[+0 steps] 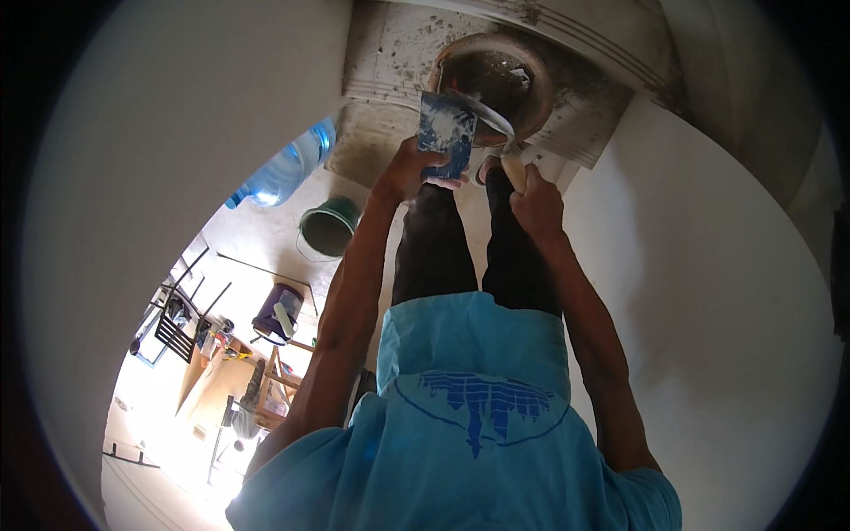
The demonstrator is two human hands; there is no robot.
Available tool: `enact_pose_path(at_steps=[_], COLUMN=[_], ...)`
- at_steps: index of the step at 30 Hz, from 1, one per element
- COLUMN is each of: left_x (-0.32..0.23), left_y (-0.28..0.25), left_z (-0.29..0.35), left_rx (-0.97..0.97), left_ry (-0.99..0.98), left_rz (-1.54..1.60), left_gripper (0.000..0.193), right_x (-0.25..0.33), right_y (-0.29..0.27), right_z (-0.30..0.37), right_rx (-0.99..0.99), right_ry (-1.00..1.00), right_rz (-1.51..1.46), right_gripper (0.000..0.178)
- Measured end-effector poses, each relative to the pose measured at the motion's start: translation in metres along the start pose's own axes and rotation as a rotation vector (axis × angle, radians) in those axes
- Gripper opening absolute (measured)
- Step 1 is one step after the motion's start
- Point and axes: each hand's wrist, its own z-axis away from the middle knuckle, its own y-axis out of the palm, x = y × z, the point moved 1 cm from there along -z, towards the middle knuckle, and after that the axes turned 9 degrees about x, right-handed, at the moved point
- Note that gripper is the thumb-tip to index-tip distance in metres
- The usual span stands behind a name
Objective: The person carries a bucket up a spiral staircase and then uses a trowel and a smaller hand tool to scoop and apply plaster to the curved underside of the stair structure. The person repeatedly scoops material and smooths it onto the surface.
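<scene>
My left hand is closed on a blue rectangular plate, like a small plastering float, smeared with pale grey material. In my right hand is a trowel, gripped by its light wooden handle. Its curved metal blade extends left to the upper edge of the blue plate; whether they touch, I cannot tell. Just beyond both tools sits a round basin with a brownish, crusted rim. Dark contents and a small pale piece show inside it, and the tools cover part of its near side.
The basin stands on a spattered sheet. To the left are a large blue water bottle, a green bucket and a dark purple bucket. Pale walls flank me. Tools and furniture crowd the bright area at lower left.
</scene>
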Motion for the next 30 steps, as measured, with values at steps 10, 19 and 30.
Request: enact_pose_path(at_steps=[10, 19, 30], left_x=[-0.005, 0.002, -0.005], left_y=[0.002, -0.007, -0.001], left_z=[-0.004, 0.003, -0.004], left_rx=[-0.017, -0.029, -0.019], left_ry=[0.0, -0.027, -0.099], left_rz=[-0.031, 0.02, -0.04], left_gripper=[0.046, 0.045, 0.048], right_x=[0.014, -0.007, 0.009], right_y=[0.003, 0.007, 0.012], right_z=[0.016, 0.002, 0.001], right_rx=[0.079, 0.002, 0.015], right_ry=[-0.12, 0.023, -0.044], right_rz=[-0.05, -0.095, -0.072], right_gripper=[0.035, 0.031, 0.058])
